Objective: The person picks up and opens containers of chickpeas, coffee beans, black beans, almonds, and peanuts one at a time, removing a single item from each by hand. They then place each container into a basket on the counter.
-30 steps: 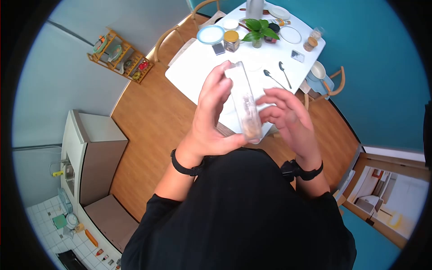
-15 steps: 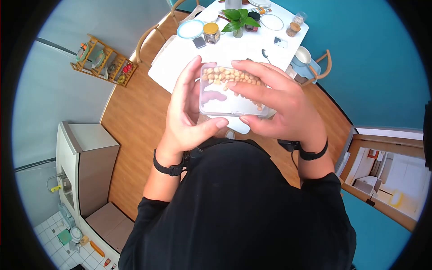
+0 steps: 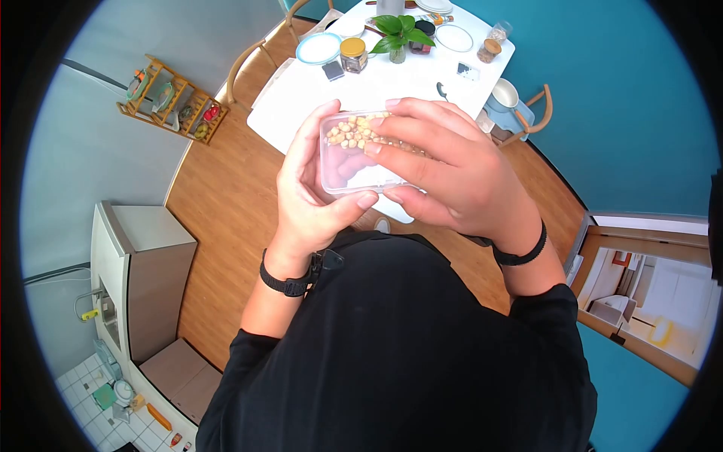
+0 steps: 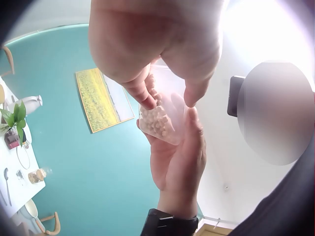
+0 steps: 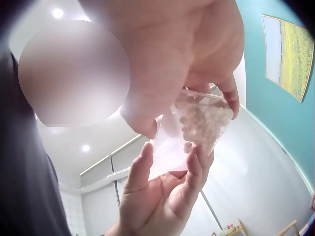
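Left hand point(image 3: 303, 200) grips left end of clear box point(image 3: 369, 178), round beans point(image 3: 346, 137) inside; right hand point(image 3: 471, 173) grips right end. Box between hands, long axis side to side.

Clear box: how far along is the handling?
Done: the clear box is up in the air, with round tan pieces inside.
In hand: the left hand and right hand both grip it by its edges.
Left: probably setting it down, since only hands support it. Whether it needs opening or closing, I can't tell; fingers cover much of it.
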`<act>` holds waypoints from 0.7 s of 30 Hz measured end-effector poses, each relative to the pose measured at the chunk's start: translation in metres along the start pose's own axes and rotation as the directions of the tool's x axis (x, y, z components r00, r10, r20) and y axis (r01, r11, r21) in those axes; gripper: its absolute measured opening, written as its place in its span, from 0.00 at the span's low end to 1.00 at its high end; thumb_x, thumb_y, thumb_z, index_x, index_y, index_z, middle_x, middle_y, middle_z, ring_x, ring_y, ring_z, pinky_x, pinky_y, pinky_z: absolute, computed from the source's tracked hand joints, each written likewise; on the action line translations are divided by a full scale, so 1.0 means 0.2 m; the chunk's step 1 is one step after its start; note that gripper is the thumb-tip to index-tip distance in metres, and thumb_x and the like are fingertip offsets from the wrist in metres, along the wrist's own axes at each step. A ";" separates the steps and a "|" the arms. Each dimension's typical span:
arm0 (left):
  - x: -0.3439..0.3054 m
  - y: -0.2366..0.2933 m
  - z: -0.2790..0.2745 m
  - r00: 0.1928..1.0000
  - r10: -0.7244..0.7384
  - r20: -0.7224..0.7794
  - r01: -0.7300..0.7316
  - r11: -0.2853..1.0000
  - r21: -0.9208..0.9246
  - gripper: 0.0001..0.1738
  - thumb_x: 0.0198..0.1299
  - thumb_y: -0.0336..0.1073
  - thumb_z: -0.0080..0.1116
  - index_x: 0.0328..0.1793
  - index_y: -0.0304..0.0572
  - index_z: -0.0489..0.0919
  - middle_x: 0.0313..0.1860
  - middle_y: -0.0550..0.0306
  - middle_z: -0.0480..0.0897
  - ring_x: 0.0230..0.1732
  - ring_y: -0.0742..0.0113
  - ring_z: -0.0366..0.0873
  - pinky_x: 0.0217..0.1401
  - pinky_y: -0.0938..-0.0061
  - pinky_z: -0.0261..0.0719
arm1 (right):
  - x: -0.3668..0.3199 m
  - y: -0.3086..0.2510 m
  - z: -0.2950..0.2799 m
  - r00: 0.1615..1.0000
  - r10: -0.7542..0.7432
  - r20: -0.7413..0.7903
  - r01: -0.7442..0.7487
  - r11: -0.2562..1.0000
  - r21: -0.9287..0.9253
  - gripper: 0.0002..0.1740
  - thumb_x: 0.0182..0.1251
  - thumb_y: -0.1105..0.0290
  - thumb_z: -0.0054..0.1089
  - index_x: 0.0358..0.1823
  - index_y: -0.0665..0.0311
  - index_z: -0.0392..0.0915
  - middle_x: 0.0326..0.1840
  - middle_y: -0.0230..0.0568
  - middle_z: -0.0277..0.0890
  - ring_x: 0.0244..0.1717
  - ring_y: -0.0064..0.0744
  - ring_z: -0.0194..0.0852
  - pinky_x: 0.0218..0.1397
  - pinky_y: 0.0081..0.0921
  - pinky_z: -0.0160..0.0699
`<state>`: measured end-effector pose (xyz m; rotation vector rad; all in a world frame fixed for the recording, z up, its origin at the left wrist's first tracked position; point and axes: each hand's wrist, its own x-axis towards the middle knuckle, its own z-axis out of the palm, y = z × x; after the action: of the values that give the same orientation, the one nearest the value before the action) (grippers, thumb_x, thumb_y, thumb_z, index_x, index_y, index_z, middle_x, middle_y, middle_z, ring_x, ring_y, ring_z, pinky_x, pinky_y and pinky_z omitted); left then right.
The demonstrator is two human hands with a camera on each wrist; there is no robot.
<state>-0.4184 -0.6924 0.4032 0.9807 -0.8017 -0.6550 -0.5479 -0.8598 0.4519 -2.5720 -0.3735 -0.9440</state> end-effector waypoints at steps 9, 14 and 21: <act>-0.01 -0.05 0.03 0.998 -0.042 0.040 0.042 0.999 -0.005 0.61 0.46 0.29 0.82 0.83 0.31 0.53 0.72 0.46 0.69 0.73 0.58 0.70 0.73 0.61 0.74 | 0.01 0.05 -0.06 0.994 0.063 -0.084 -0.049 0.985 0.163 0.15 0.65 0.66 0.69 0.50 0.63 0.83 0.46 0.41 0.85 0.49 0.43 0.84 0.54 0.35 0.82; 0.00 -0.06 0.04 0.991 0.007 0.133 -0.001 0.999 -0.041 0.67 0.42 0.28 0.83 0.86 0.34 0.48 0.75 0.41 0.66 0.74 0.53 0.68 0.72 0.56 0.76 | 0.02 0.06 -0.18 0.898 0.440 0.015 -0.393 0.787 0.475 0.20 0.79 0.63 0.51 0.61 0.71 0.78 0.50 0.48 0.86 0.51 0.41 0.86 0.53 0.33 0.84; -0.01 -0.06 0.07 0.980 0.000 0.200 0.006 1.000 -0.026 0.70 0.40 0.27 0.84 0.86 0.35 0.47 0.74 0.41 0.67 0.76 0.53 0.67 0.74 0.58 0.74 | 0.02 0.26 -0.17 0.747 0.641 0.176 -0.485 0.345 0.803 0.20 0.83 0.62 0.43 0.55 0.73 0.77 0.41 0.48 0.83 0.35 0.38 0.88 0.30 0.25 0.83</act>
<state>-0.4332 -0.7016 0.3967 0.9012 -0.9661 -0.7735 -0.5451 -0.9210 0.4643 -1.5099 0.1566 -0.5048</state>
